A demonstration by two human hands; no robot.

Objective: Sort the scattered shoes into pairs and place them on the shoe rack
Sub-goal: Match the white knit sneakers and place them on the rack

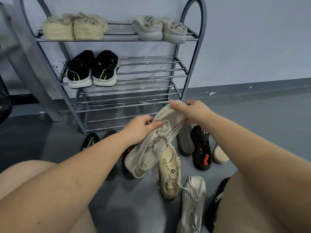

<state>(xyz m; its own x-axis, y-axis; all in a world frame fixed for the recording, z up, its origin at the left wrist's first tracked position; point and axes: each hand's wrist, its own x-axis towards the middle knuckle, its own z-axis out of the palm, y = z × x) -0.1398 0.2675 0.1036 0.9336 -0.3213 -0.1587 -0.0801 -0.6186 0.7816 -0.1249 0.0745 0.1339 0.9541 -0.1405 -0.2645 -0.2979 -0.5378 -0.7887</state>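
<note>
Both hands hold a beige knit shoe (151, 145) with dotted lettering above the floor, in front of the grey metal shoe rack (185, 71). My left hand (141, 128) grips its middle near the laces. My right hand (191, 111) grips its upper end. A similar beige dotted shoe (193, 202) lies on the floor at lower right. On the rack's top shelf sit a cream pair (74, 29) and a grey-white pair (159, 30). A black pair with green marks (92, 69) sits on the second shelf.
Several loose shoes lie on the grey floor: a tan shoe with a yellow mark (170, 174), a black shoe with red marks (202, 148), an upturned grey sole (185, 142), a cream shoe (220, 154), dark shoes (90, 140) under my left arm. The rack's lower shelves hold nothing.
</note>
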